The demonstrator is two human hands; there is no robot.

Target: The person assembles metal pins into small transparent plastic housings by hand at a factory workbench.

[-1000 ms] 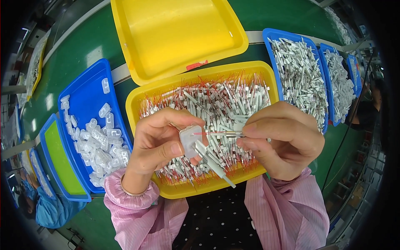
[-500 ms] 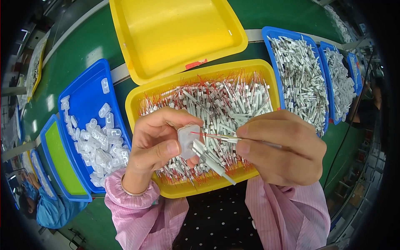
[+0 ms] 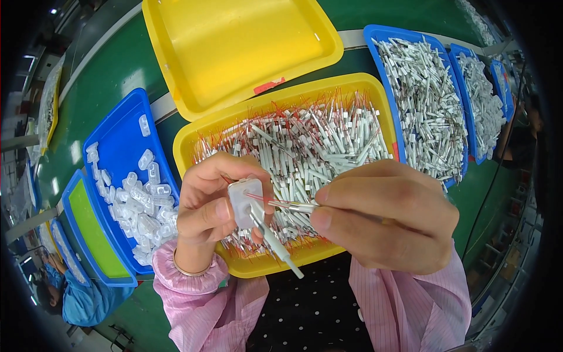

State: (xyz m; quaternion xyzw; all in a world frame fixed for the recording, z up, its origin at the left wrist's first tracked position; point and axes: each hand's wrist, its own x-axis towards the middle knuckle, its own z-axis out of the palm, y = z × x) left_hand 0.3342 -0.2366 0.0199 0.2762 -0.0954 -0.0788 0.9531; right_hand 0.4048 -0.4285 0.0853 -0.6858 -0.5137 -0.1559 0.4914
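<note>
Between thumb and fingers of my left hand [image 3: 214, 202] is a small translucent white plastic housing [image 3: 240, 210]. A white stick-shaped part [image 3: 275, 243] points out of the housing, down and to the right. My right hand [image 3: 387, 217] pinches a second stick-shaped part [image 3: 299, 206] with thin red wires. Its red wires [image 3: 258, 197] reach the face of the housing; how deep they go into it is hidden. Both hands are above a yellow tray [image 3: 183, 144] heaped with white sticks with red wires.
A blue tray [image 3: 126, 108] of clear plastic housings [image 3: 143, 202] stands on the left, beside a blue-rimmed green tray [image 3: 91, 226]. A yellow tray [image 3: 246, 53] lies at the back. On the right, a blue tray [image 3: 375, 35] is full of white sticks. A person in blue [image 3: 88, 299] sits at far left.
Both hands have shifted slightly left. The red wires of the right-hand part now reach further across the housing, and the right fingertips are closer to it. The housing's face is turned more toward me.
</note>
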